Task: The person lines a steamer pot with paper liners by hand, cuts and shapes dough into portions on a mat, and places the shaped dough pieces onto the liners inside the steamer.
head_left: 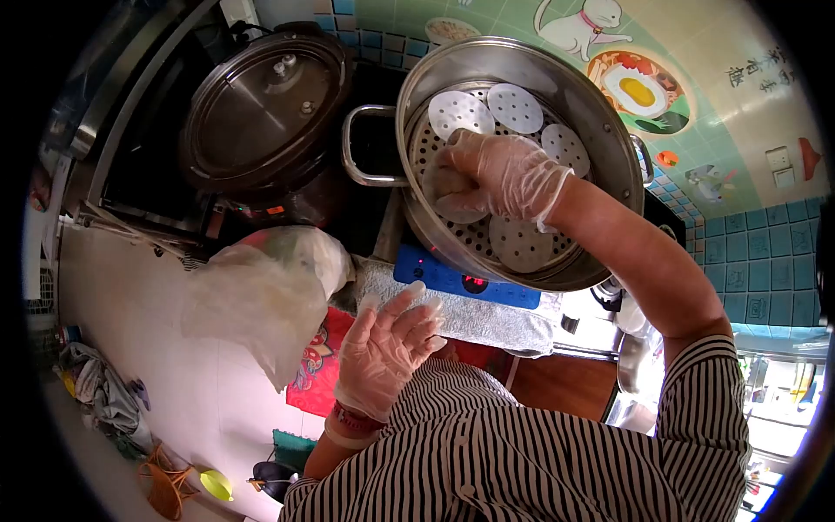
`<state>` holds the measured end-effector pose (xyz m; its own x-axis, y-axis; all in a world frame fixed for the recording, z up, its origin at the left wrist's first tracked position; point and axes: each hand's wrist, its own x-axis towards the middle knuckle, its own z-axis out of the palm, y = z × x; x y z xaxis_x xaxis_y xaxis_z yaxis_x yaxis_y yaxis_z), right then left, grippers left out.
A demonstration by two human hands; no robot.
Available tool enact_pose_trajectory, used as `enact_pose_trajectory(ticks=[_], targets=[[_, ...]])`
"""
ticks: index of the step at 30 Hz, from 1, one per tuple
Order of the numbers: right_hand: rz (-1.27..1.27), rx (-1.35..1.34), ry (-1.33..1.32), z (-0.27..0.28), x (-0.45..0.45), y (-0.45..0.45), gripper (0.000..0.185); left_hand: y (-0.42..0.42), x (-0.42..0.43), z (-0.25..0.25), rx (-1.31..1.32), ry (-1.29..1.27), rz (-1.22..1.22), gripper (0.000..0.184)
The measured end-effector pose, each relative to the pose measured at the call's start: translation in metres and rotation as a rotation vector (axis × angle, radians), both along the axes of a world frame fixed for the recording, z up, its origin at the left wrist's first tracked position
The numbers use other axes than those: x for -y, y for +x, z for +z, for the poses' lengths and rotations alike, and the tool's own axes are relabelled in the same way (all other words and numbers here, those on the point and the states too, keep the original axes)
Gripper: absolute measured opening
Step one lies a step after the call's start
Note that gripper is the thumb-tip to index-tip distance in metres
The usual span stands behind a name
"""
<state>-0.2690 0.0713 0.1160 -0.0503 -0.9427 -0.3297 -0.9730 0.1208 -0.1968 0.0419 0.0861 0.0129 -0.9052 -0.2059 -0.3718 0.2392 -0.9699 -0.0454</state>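
Observation:
A large steel steamer pot [513,52] holds a perforated rack with several round, hole-punched steamer paper liners [516,108] spread on it. My right hand [496,174], in a clear plastic glove, reaches into the pot from the right. Its fingers are bent down over the rack's left side, closed on a pale liner that the hand partly hides. Another liner [520,244] lies just below the wrist. Outside the pot, in front of my body, my left hand [383,348] is raised, also gloved. Its fingers are apart and nothing is in them.
Under the pot is a blue induction cooker [417,268] with a lit red display. A brown lidded slow cooker [270,104] stands to the left. Nearer me are a bulging plastic bag [270,287] and a grey towel [487,322] on the counter edge. Tiled wall rises behind.

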Motion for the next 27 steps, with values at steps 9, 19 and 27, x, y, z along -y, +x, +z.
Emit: enact_pose_trajectory(ticks=[9,19,27], targets=[[-0.183,-0.095,-0.02,0.039,-0.004,0.017,0.077,-0.002,0.002,-0.003,-0.023,-0.008,0.012,0.057],[-0.116,-0.086,-0.088,0.01,-0.003,0.021,0.05,0.0,0.005,-0.013,-0.051,0.046,0.014,0.055],[-0.248,-0.063,-0.295,0.028,-0.01,-0.012,0.054,0.004,0.01,-0.003,0.049,0.039,-0.006,0.052]])
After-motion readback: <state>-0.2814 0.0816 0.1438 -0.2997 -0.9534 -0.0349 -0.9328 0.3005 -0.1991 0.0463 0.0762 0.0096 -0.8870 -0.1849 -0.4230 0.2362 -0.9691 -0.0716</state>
